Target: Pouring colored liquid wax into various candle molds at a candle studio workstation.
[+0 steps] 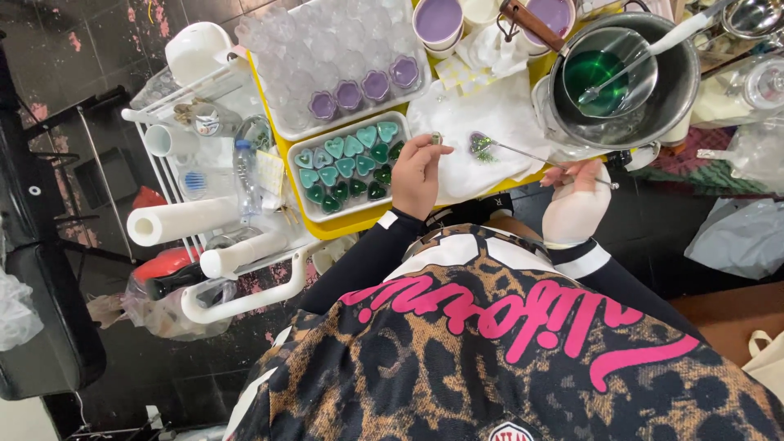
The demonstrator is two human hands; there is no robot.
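Left hand (pixel 418 171) pinches small mould (pixel 436 138); right hand (pixel 576 175) grips spoon (pixel 483 145); tray (pixel 303 193) holds green hearts (pixel 347 167)

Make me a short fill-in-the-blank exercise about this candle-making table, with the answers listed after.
1. The left hand pinches a small clear container beside the white tray of ____-shaped green wax pieces.
2. The right hand holds a long thin metal ____ over the white cloth.
3. The glass bowl inside the steel pot holds ____ liquid.
4. The table top is ____.

Missing words: heart; spoon; green; yellow
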